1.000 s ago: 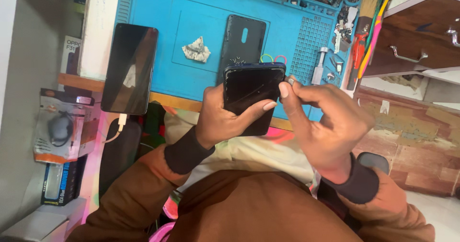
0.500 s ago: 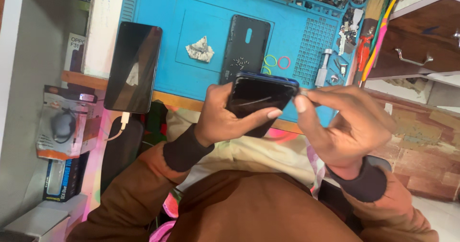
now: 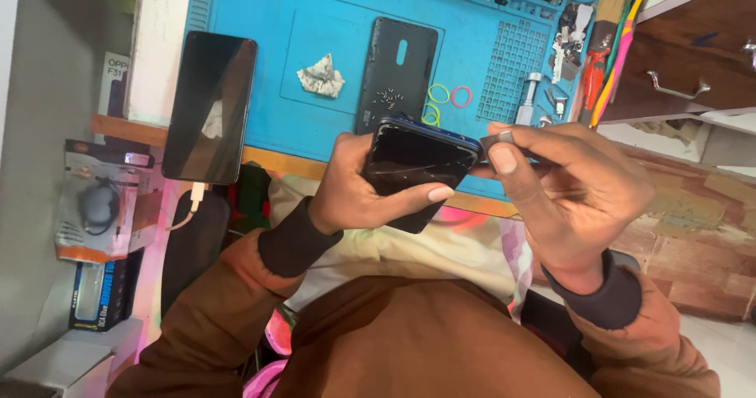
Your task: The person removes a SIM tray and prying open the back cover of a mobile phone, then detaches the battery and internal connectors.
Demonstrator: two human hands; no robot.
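Two bare hands meet over the near edge of the bench (image 3: 157, 59), both busy with one dark phone (image 3: 416, 170) held above the person's lap. The left hand (image 3: 354, 189) is wrapped around the phone from below and from its left side, fingers (image 3: 429, 196) closed firmly across the cracked glass, thumb tip resting on the lower right of the screen. The right hand (image 3: 563, 189) is pinched shut on a small grey tool (image 3: 504, 140), whose tip sits right at the phone's upper right corner; whether it has gone into the seam cannot be told. Just beyond the fingers, on the blue work mat (image 3: 260, 67), lies a black back cover (image 3: 396, 71) with a little heap of tiny screws (image 3: 387, 96) on it, and beside that a few coloured rubber rings (image 3: 449, 96). Farther left of the left hand's fingers, a crumpled scrap of foil (image 3: 321, 77) rests on the mat, and a second phone (image 3: 210, 105) lies screen-up at the mat's left edge with a charging cable (image 3: 193, 201) plugged into its near end. Beyond the right hand's fingers stand tools in a rack (image 3: 579, 44).
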